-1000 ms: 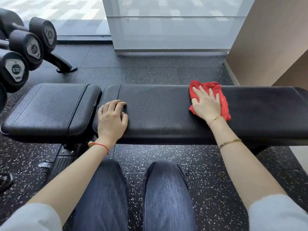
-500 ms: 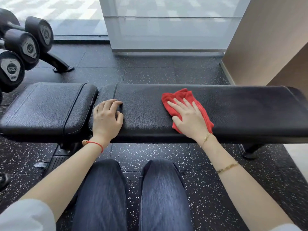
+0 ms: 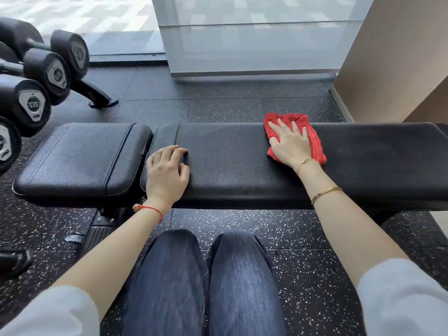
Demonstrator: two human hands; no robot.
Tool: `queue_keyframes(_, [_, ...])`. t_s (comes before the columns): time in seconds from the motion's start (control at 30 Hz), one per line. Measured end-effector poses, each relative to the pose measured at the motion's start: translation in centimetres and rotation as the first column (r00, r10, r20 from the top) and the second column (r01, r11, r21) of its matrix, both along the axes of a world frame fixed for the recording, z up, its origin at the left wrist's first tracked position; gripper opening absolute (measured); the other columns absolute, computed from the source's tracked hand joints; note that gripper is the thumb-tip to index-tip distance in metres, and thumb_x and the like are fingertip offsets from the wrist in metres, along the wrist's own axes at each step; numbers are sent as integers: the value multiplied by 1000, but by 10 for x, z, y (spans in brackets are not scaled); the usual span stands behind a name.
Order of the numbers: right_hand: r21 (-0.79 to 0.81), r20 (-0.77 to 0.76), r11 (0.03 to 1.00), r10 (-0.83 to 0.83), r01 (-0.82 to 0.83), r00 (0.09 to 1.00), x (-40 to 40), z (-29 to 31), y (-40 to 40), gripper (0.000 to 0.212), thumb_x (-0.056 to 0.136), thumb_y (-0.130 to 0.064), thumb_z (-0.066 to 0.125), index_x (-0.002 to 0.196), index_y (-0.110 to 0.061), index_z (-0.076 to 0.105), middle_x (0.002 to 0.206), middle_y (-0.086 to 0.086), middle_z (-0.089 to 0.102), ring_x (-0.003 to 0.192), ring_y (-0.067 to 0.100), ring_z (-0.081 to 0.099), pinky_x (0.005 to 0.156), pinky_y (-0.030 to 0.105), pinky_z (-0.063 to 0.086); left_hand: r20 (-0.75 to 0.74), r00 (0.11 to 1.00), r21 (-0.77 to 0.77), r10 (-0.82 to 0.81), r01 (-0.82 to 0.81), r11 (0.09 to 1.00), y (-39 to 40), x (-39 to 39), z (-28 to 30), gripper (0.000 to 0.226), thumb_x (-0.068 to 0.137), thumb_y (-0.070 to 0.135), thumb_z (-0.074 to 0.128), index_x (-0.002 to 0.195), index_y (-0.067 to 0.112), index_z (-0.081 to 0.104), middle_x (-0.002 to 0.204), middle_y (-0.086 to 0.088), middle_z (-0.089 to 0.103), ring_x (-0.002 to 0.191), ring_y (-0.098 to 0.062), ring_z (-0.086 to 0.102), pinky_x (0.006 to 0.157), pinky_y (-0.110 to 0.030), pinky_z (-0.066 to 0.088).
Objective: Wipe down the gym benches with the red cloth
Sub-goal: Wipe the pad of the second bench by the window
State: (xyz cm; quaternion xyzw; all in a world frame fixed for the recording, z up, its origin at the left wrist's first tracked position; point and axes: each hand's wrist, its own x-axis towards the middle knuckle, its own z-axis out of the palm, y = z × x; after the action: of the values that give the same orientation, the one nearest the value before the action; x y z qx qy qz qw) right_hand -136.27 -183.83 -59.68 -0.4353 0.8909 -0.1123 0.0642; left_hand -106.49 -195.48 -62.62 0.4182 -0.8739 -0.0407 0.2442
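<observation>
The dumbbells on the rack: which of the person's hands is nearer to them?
The left hand. It rests on the bench near the gap between its pads, on the side toward the dumbbells. The right hand presses the red cloth flat farther along, away from them.

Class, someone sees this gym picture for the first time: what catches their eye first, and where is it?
The red cloth stands out, pressed flat under the right hand on the long pad of the black bench. The left hand rests near the gap between the pads, and dumbbells sit racked at far left.
</observation>
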Motion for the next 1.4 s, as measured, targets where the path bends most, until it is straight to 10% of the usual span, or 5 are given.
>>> queue_keyframes(0.37, [-52, -23, 909, 412, -413, 911, 86, -4, 10, 58, 93, -33, 44, 149, -41, 32, 160, -14, 23, 151, 20, 12, 122, 44, 1, -22, 1000, 14, -22, 23, 1000, -8, 4, -6, 39, 85, 28, 49, 122, 23, 63, 130, 1, 61, 122, -24, 53, 107, -42, 34])
queue_keyframes(0.77, [-52, -54, 998, 39, -42, 998, 28, -4, 20, 55, 94, -34, 43, 149, -37, 35, 160, -9, 25, 149, 25, 17, 122, 47, 4, -2, 1000, -2, 10, -10, 1000, -7, -1, -6, 38, 84, 28, 48, 120, 23, 62, 127, 2, 60, 123, -23, 50, 107, -44, 34])
queue_keyframes(1.1, [-70, -32, 911, 406, -407, 913, 104, -6, 12, 58, 91, -36, 43, 148, -41, 34, 159, -14, 24, 150, 20, 14, 122, 42, 1, -10, 1000, 4, -7, 7, 1000, -3, -1, -3, 41, 86, 21, 49, 123, 15, 63, 131, -7, 61, 124, -30, 53, 110, -48, 36])
queue_keyframes(1.4, [-122, -76, 991, 51, -60, 996, 38, -9, 94, 63, 83, -41, 35, 146, -37, 39, 157, -10, 32, 148, 22, 23, 122, 43, 9, -15, 999, 50, -37, 38, 998, -1, -1, 3, 43, 86, 20, 47, 125, 9, 63, 133, -12, 60, 125, -33, 52, 111, -50, 36])
